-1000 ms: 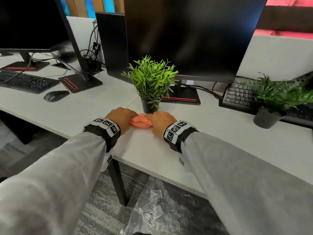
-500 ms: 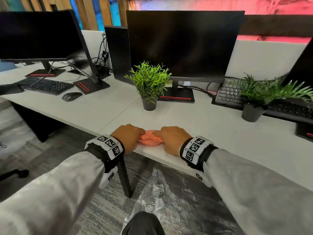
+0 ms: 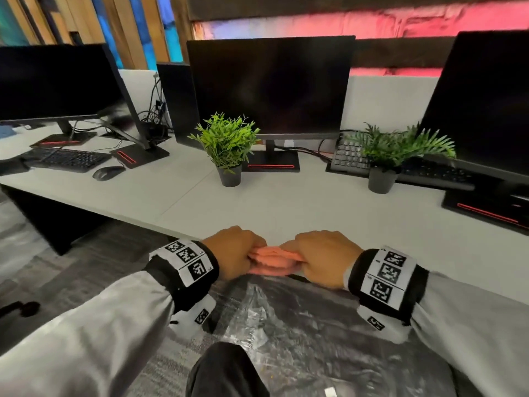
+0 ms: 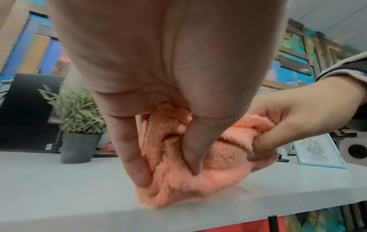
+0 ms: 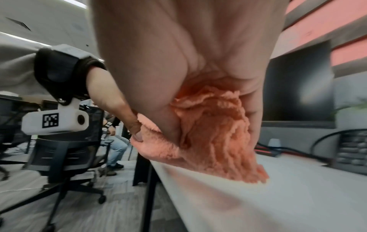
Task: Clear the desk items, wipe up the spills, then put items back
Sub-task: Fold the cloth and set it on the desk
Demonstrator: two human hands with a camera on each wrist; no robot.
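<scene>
A bunched orange cloth (image 3: 272,260) lies at the very front edge of the white desk (image 3: 286,207). My left hand (image 3: 237,253) grips its left end and my right hand (image 3: 320,256) grips its right end, knuckles up. In the left wrist view the cloth (image 4: 198,164) is crumpled under curled fingers (image 4: 194,150), with the other hand (image 4: 282,122) pinching its far side. In the right wrist view the cloth (image 5: 214,138) hangs partly over the desk corner. A small green plant in a dark pot (image 3: 229,150) stands behind my hands.
A monitor (image 3: 269,87) stands at the back centre. A second potted plant (image 3: 383,164) and a keyboard (image 3: 352,159) sit at the right. More monitors, a keyboard (image 3: 65,159) and a mouse (image 3: 107,172) are at the left. Clear plastic sheeting (image 3: 286,325) lies on the floor below.
Both hands have dragged the cloth toward me, from just in front of the plant pot to the desk's front edge. The head view has pulled back.
</scene>
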